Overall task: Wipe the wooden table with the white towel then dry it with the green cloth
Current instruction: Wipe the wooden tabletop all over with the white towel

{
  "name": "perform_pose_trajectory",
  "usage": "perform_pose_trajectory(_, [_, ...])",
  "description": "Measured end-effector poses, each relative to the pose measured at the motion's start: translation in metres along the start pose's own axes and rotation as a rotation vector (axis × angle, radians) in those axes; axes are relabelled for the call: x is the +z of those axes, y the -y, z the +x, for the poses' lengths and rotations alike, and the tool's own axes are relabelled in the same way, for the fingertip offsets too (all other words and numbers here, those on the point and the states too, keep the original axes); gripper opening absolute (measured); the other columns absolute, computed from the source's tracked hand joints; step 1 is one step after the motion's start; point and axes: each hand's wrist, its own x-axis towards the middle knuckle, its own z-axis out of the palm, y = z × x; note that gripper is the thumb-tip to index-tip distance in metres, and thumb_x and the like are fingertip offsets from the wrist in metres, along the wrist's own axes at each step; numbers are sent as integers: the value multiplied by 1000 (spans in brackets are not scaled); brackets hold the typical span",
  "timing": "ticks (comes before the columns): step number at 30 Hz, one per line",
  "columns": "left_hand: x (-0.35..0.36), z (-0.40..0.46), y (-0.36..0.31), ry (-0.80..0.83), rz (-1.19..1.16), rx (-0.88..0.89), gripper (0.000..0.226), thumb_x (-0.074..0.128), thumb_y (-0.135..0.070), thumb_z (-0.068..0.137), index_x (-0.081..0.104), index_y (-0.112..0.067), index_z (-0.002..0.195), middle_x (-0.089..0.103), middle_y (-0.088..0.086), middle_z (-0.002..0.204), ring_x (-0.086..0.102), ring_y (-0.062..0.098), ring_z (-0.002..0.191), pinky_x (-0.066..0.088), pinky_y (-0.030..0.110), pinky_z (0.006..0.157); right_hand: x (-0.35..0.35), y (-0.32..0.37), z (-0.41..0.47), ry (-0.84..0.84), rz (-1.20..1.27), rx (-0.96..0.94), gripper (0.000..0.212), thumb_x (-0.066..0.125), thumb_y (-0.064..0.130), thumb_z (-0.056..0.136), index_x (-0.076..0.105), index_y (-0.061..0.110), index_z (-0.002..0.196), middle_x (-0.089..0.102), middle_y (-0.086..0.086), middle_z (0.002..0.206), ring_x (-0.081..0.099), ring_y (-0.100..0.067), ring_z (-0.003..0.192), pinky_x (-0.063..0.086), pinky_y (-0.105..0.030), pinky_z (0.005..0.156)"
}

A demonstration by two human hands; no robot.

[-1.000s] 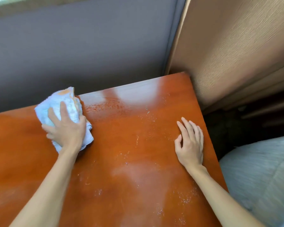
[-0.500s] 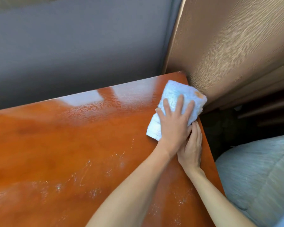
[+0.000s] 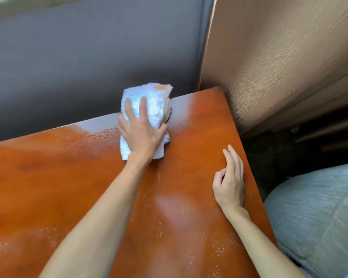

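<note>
The glossy reddish wooden table (image 3: 68, 187) fills the lower part of the view, streaked with wet patches and droplets. A bunched white towel (image 3: 149, 99) with an orange mark lies at the table's far edge, partly hanging over it. My left hand (image 3: 142, 131) presses on the towel, fingers spread over it and the thumb curled around its right side. My right hand (image 3: 230, 179) rests on the table near its right edge, index finger bent, holding nothing. No green cloth is in view.
A grey wall (image 3: 88, 57) stands right behind the table's far edge. A tan textured panel (image 3: 279, 57) rises at the right back corner. A grey cushion (image 3: 317, 217) sits low beside the table's right edge, with a dark gap behind it.
My left hand slid the towel from the left of the far edge to the right corner, then back leftward to the middle of that edge. My right hand stayed near the right edge.
</note>
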Motion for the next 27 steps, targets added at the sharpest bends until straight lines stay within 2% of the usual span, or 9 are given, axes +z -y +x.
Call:
perform_pose_trajectory(4, [6,14,-41,14,52,-136,84,64,-50,79,27,-30,152,15,12,162,25,51,137,26,56,112,0,0,0,-16,56,0,53,45,-4,91,44,9,143,43,-9,152,39,-23,142,41,-43,113])
perform_pose_trajectory(6, [12,14,-67,29,69,-104,84,64,-50,81,26,-29,152,16,12,162,25,50,137,27,55,110,-1,-1,0,-38,94,6,52,45,-5,92,45,8,142,43,-10,151,40,-21,141,41,-41,113])
perform_pose_trajectory(13, [27,-32,-130,219,75,555,88,71,-50,73,37,-28,150,26,11,161,34,48,134,36,54,102,-19,-9,1,-238,317,81,50,41,-20,84,53,-7,130,48,-20,135,48,-22,129,39,-32,111])
perform_pose_trajectory(18, [19,-89,-110,353,67,786,95,81,-50,61,44,-32,146,33,5,159,35,49,135,35,58,104,-50,-47,-16,-398,295,261,49,40,-16,85,50,-3,131,45,-15,136,48,-28,127,43,-44,110])
perform_pose_trajectory(20, [14,-118,-93,352,94,824,95,84,-50,55,48,-31,141,38,4,157,37,49,134,35,60,105,-60,-62,-25,-361,324,391,46,38,-10,91,46,2,134,44,-12,138,49,-25,128,43,-47,109])
perform_pose_trajectory(22, [2,-155,-81,318,146,818,76,80,-35,63,51,-29,134,40,4,155,38,50,134,31,67,105,-64,-67,-29,-266,326,477,41,37,2,95,45,5,135,45,-14,139,51,-22,127,45,-48,107])
perform_pose_trajectory(24, [-3,-188,-71,248,161,770,51,38,-6,79,54,-25,124,42,7,153,39,56,132,30,75,102,-61,-62,-29,-137,293,479,44,34,13,95,46,6,136,48,-14,139,50,-23,127,45,-42,105])
perform_pose_trajectory(25, [-4,-198,-69,234,172,740,64,20,-2,74,55,-24,124,43,8,153,39,58,132,31,77,99,-60,-59,-29,-72,275,461,43,33,14,96,46,7,137,50,-13,139,50,-23,128,43,-35,104])
perform_pose_trajectory(27, [-3,-198,-65,259,189,707,73,36,-3,69,48,-28,137,40,5,156,37,57,133,32,78,96,-57,-55,-27,32,221,418,40,33,11,101,48,11,139,55,-9,139,51,-22,128,35,-20,99])
